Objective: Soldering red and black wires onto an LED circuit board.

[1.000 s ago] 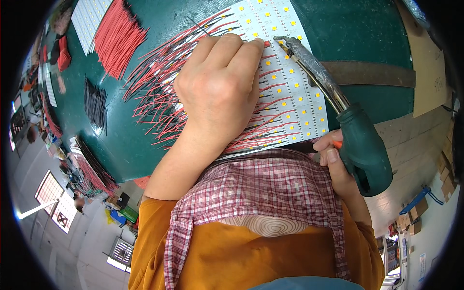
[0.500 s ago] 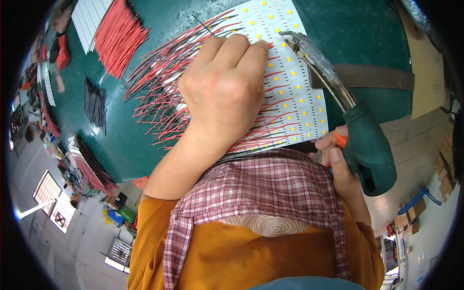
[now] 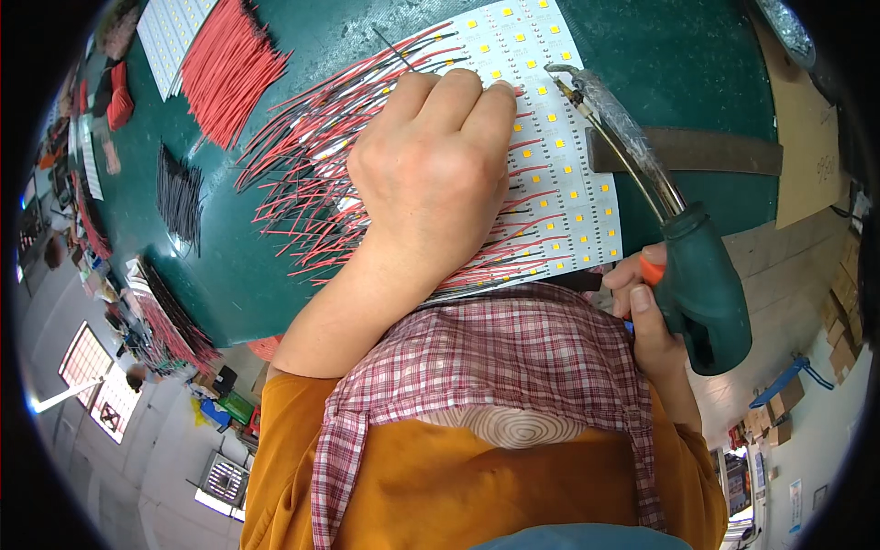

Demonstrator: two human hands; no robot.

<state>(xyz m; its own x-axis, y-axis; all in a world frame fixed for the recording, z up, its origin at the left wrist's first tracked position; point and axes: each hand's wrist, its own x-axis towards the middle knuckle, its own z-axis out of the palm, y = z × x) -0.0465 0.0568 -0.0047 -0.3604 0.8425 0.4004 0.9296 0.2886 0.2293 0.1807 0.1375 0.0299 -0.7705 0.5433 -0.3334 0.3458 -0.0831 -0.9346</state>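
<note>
My left hand (image 3: pixel 435 170) is closed, knuckles up, over the white LED board (image 3: pixel 573 197). Its fingertips are mostly hidden; a thin black wire (image 3: pixel 392 48) sticks out past the knuckles, and a red wire end shows beside the fingers. Rows of red and black wires (image 3: pixel 302 197) fan leftward from the board, which carries small yellow LEDs. My right hand (image 3: pixel 651 312) grips a green soldering gun (image 3: pixel 701 284) with an orange trigger. Its bent tip is over the board, right of my left fingers; whether it touches I cannot tell.
A dark flat metal bar (image 3: pixel 687 151) lies across the board's right edge. On the green table (image 3: pixel 229 284) are a red wire bundle (image 3: pixel 234 73), a black wire bundle (image 3: pixel 179 197), and another white LED board (image 3: pixel 170 46). Brown cardboard (image 3: pixel 807 137) is at the right.
My left hand and the black wire have shifted slightly right. The soldering gun's tip has moved a little right and down, away from the fingers.
</note>
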